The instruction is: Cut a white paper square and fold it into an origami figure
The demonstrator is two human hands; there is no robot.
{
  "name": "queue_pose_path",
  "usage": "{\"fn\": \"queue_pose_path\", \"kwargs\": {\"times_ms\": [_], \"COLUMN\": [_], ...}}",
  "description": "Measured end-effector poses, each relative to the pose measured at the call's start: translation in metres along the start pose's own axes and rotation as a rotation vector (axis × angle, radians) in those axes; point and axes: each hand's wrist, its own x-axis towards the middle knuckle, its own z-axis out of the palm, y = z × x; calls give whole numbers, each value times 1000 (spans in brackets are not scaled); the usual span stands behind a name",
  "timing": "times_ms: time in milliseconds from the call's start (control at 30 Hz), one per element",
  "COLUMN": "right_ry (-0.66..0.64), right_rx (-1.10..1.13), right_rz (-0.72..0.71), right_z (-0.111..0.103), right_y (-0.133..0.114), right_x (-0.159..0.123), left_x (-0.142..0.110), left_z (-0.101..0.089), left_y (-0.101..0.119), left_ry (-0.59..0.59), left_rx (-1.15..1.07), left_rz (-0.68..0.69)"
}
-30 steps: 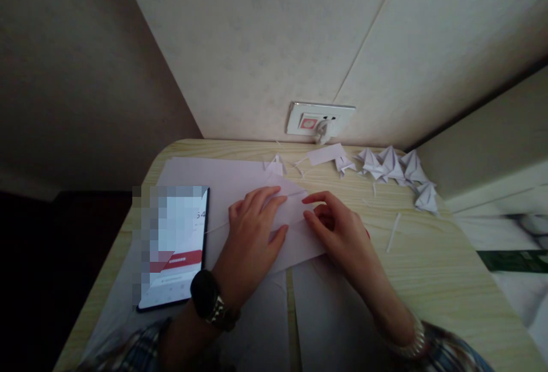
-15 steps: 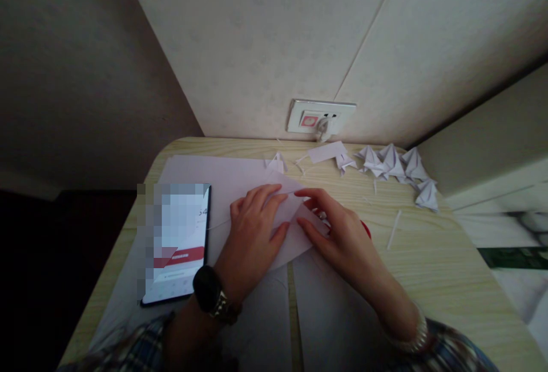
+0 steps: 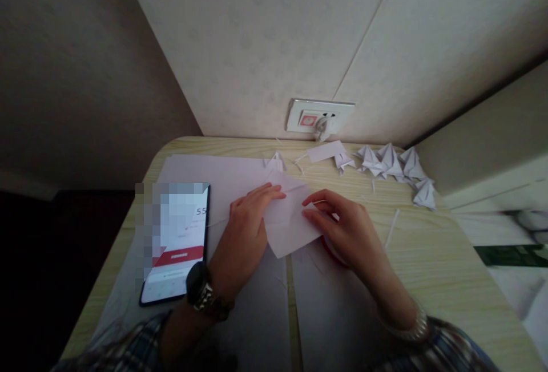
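A creased white sheet of paper point(image 3: 289, 226) lies over larger sheets in the middle of the table. My left hand point(image 3: 248, 221) rests on its left part, fingers stretched out flat across it. At the sheet's right edge, my right hand point(image 3: 342, 221) pinches a corner between thumb and index finger. Beneath the right hand a red curved thing point(image 3: 334, 252) shows in part; the rest of it is hidden. Larger white sheets point(image 3: 261, 303) lie under both forearms.
A lit phone point(image 3: 177, 246) lies left of my left hand. Several folded paper pieces point(image 3: 389, 161) stand at the back right, near a paper strip point(image 3: 325, 151) and thin scraps point(image 3: 391, 228). A wall socket point(image 3: 320, 116) with a plug is behind the table point(image 3: 449, 280).
The sheet has turned and a fold has opened out, so its corner now points toward me. My right hand has shifted slightly right with the edge; my left fingers have flattened.
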Motion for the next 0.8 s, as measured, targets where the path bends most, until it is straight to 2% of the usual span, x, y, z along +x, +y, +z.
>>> {"fn": "queue_pose_path", "kwargs": {"times_ms": [367,800], "right_ry": [18,7], "right_rx": [88,-19], "right_rz": [64,-21], "right_z": [-3,0], "right_y": [3,-3], "right_x": [3,-4], "left_x": [1,2], "left_z": [-2,-1], "left_y": [-5,0], "left_ry": [-3,15], "left_rx": [-84,-113], "left_rz": [0,-9]}}
